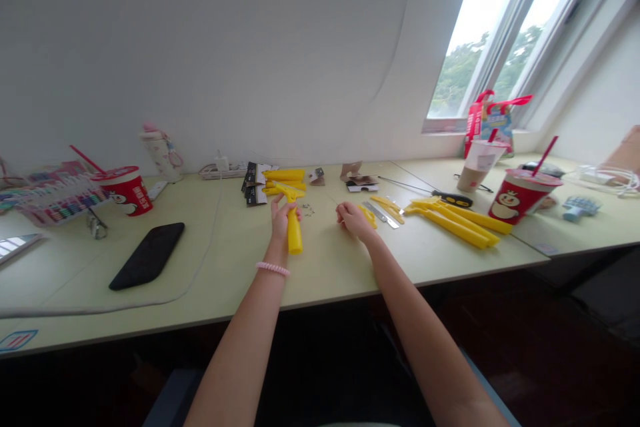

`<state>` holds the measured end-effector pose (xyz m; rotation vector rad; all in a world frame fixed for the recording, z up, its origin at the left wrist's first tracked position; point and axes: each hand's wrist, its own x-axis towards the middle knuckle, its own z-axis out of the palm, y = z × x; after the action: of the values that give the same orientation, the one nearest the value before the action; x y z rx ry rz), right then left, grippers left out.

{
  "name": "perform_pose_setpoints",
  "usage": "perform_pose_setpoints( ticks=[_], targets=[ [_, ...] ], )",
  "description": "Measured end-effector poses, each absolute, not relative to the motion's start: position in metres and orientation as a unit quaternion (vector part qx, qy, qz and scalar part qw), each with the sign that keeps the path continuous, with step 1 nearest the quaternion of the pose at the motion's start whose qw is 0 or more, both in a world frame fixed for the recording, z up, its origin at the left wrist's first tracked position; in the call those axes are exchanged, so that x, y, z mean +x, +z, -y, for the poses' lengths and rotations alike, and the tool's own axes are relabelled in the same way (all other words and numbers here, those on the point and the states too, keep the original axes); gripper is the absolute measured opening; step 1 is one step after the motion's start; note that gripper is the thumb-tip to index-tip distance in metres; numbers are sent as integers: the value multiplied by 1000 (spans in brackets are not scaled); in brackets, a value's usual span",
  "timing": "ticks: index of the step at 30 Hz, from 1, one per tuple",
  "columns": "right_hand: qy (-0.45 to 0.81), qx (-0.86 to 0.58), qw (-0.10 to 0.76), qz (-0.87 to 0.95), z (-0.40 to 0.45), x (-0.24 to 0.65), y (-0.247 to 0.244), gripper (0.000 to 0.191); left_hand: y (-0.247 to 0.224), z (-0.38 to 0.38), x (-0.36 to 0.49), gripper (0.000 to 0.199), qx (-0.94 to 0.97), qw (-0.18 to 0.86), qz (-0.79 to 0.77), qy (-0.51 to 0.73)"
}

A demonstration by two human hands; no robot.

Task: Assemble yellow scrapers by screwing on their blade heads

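My left hand (pixel 281 219) is wrapped round a yellow scraper-like tool (pixel 295 230), its wide head up and its handle pointing toward me. Over the table my right hand (pixel 353 220) has its fingers pinched together; what they hold, if anything, is too small to tell. Small yellow parts (pixel 369 216) lie just beside it, partly hidden by the hand. Between the hands are several tiny metal pieces (pixel 309 209). Metal blades (pixel 384 215) and flat yellow pieces (pixel 390 207) rest right of my right hand. Farther right lie several yellow handles (pixel 457 223).
A long screwdriver (pixel 453 199) lies behind the yellow handles. Black packages (pixel 255 183) are near the wall. Red cups stand left (pixel 127 191) and right (pixel 520 197). A black phone (pixel 149 257) and a cable (pixel 200 267) lie at left.
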<state>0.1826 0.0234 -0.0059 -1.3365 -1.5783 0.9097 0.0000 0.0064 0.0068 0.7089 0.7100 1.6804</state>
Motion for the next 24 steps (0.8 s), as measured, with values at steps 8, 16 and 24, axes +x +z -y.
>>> perform_pose_setpoints(
  ticks=[8, 16, 24],
  targets=[
    [227, -565, 441, 659, -34, 133, -12, 5, 9, -5, -5, 47, 303, 578, -282, 704],
    [129, -591, 369, 705, -46, 102, -19, 15, 10, -4, -5, 45, 292, 567, -290, 714],
    [122, -609, 349, 702, -50, 100, -22, 12, 10, -2, -8, 38, 286, 555, -294, 723]
  ],
)
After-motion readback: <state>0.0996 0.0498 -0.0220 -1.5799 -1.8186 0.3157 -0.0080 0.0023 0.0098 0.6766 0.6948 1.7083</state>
